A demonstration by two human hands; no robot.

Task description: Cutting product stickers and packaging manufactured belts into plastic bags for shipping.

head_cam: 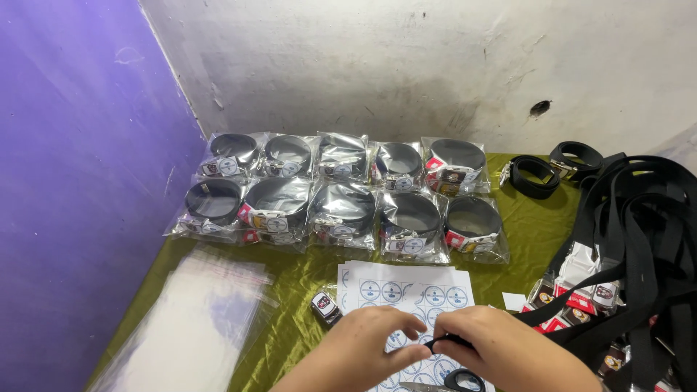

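1. Olive-green cloth [534, 232] is spread over the table, which is set into a corner between a purple wall at nine o'clock and a scuffed white wall at twelve.
2. Ten bagged belts [341, 196] are laid in two rows at twelve o'clock; a stack of clear bags [196, 327] lies at eight, and loose black belts [639, 239] are heaped at three.
3. A black strap end [439, 341] is pinched between the fingertips of the left hand [363, 352] and the right hand [501, 352], both closed on it above a sheet of round stickers [406, 290] at six o'clock.
4. Scissors [461, 380] are seen just under the right hand.
5. The strap is judged light, limp and a little slick; it is best held near its tip, flat between thumb and forefinger.
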